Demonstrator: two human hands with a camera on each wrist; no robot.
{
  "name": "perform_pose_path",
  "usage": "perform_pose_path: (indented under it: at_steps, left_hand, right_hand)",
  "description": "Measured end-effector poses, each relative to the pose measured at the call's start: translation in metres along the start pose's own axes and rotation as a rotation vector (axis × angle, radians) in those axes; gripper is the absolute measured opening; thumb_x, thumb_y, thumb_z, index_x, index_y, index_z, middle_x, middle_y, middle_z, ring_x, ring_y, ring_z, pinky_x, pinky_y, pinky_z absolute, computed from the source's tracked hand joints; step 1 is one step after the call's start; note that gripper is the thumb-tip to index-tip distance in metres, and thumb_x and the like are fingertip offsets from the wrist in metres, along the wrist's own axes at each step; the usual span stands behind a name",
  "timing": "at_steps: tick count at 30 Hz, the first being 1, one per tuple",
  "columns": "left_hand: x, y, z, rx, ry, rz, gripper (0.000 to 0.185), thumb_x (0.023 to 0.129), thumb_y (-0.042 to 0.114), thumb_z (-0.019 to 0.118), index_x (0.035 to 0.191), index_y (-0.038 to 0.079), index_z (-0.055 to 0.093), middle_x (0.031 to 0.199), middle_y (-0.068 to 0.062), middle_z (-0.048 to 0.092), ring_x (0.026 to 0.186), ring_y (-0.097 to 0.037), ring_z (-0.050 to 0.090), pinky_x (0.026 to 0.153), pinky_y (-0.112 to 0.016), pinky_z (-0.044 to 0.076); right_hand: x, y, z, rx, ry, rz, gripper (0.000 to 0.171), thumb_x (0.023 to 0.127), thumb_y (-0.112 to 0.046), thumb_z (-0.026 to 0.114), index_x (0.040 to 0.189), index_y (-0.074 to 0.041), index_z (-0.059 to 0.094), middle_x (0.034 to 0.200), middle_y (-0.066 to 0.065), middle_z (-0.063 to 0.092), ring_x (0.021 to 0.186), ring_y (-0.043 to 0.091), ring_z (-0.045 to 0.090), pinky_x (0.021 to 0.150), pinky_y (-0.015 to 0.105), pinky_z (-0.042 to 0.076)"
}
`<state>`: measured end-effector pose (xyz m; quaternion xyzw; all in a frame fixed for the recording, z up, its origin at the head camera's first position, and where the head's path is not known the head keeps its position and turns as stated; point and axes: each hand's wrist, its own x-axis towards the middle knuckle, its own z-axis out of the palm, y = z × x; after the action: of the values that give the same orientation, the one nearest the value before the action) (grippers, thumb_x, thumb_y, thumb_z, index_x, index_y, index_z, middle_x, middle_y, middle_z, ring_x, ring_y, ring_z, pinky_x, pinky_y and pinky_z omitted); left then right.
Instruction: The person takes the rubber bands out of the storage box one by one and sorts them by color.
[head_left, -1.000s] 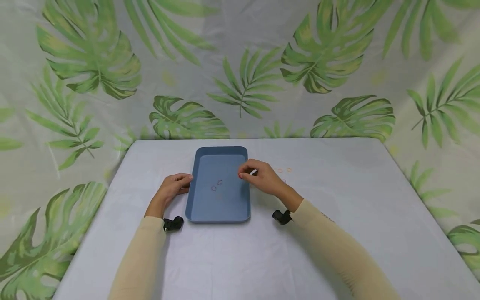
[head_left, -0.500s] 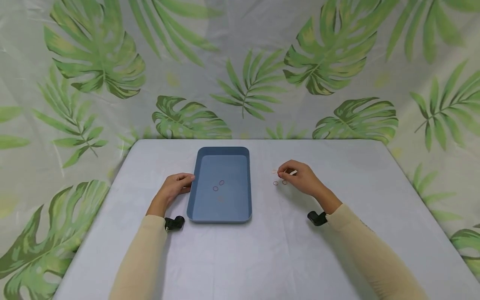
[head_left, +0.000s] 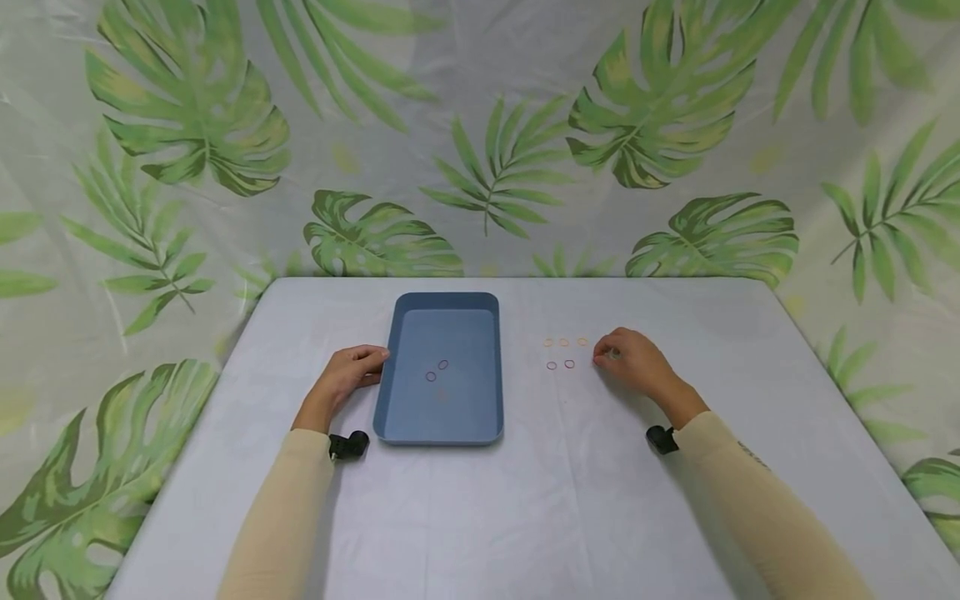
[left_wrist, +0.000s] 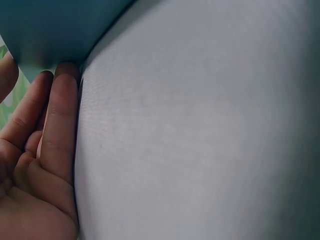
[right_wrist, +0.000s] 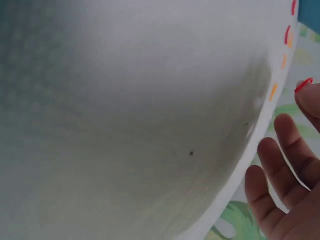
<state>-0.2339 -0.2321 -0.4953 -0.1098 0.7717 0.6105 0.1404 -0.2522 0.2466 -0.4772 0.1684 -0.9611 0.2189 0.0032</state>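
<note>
- My left hand [head_left: 347,377] rests on the table [head_left: 570,500] against the left wall of the blue tray [head_left: 397,417]; in the left wrist view its fingers [left_wrist: 60,120] lie straight along the cloth with the tips touching the tray [left_wrist: 45,30], gripping nothing.
- My right hand [head_left: 633,363] sits on the table to the right of the tray and well apart from it, just beside a small cluster of rubber bands [head_left: 564,352].
- From the head view the right fingers [head_left: 606,354] curl down toward the cloth; I cannot tell from there whether they pinch anything. In the right wrist view the fingers [right_wrist: 287,150] look loosely spread, and a red band [right_wrist: 303,85] shows at the edge of the thumb, though I cannot tell whether it is held or only lies behind it.
- The cluster lies in two rows: three orange bands [head_left: 564,342] farther from me and two red bands [head_left: 560,364] nearer, all flat on the table and apart from one another.
- Inside the tray lie two dark red bands [head_left: 437,371] near its middle, close together, with a fainter orange band [head_left: 441,395] just on my side of them.
- The table wears a pale grey cloth, and a leaf-print curtain [head_left: 480,133] hangs behind and around it.
</note>
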Motion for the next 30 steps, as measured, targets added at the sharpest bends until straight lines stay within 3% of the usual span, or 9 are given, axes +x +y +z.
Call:
perform_pose_path:
  at_steps: [10,19,24,30]
  left_hand:
    - [0.0,-0.001,-0.001,0.003,0.003,-0.011,0.047,0.097,0.029,0.065,0.133,-0.001,0.06,0.123,-0.009,0.065,0.095,-0.004,0.062,0.086,-0.02,0.058]
    - [-0.003,0.004,-0.001,0.006,-0.013,0.002,0.048,0.098,0.029,0.063,0.134,-0.002,0.058,0.134,-0.017,0.059,0.095,-0.003,0.061,0.086,-0.018,0.057]
    - [-0.004,0.007,-0.001,-0.01,-0.018,-0.015,0.047,0.098,0.027,0.063,0.134,-0.002,0.058,0.132,-0.015,0.06,0.094,-0.003,0.061,0.084,-0.017,0.057]
    - [-0.019,0.022,0.001,-0.011,-0.039,-0.026,0.044,0.1,0.021,0.06,0.134,-0.006,0.056,0.129,-0.015,0.06,0.095,-0.004,0.061,0.083,-0.017,0.057]
  right_hand:
    - [0.004,-0.005,0.004,-0.032,-0.056,0.009,0.007,0.092,-0.017,0.069,0.093,-0.011,0.072,0.098,0.009,0.065,0.088,0.025,0.058,0.079,0.044,0.05]
    - [0.008,-0.011,0.008,-0.119,-0.056,0.021,0.005,0.091,-0.017,0.071,0.089,-0.012,0.072,0.095,0.008,0.066,0.087,0.026,0.06,0.079,0.046,0.052]
    - [0.009,-0.014,0.008,-0.166,-0.063,0.03,0.005,0.09,-0.018,0.072,0.086,-0.015,0.071,0.093,0.008,0.065,0.082,0.025,0.058,0.075,0.044,0.052]
    - [0.01,-0.019,0.005,-0.212,-0.082,0.024,0.005,0.091,-0.018,0.071,0.087,-0.014,0.071,0.093,0.009,0.065,0.081,0.025,0.059,0.073,0.044,0.053]
